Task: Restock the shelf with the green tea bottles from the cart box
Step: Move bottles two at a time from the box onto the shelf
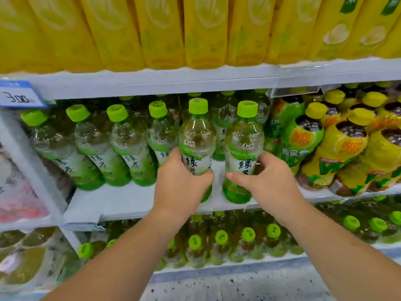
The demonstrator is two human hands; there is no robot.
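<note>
At the white middle shelf (130,198), seen from the head camera, a person's left hand (180,183) curls round one clear, ribbed plastic green tea bottle (196,135). The right hand (267,179) grasps a second green tea bottle (244,137) just beside it. Both bottles are upright near the shelf's front edge. To their left on that shelf stands a row of lime-capped bottles (128,148) behind a bare white strip. To their right, glossy yellow-capped bottles (338,148) crowd close.

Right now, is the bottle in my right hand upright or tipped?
Upright: the bottle has its cap on top, base down at the shelf.
</note>
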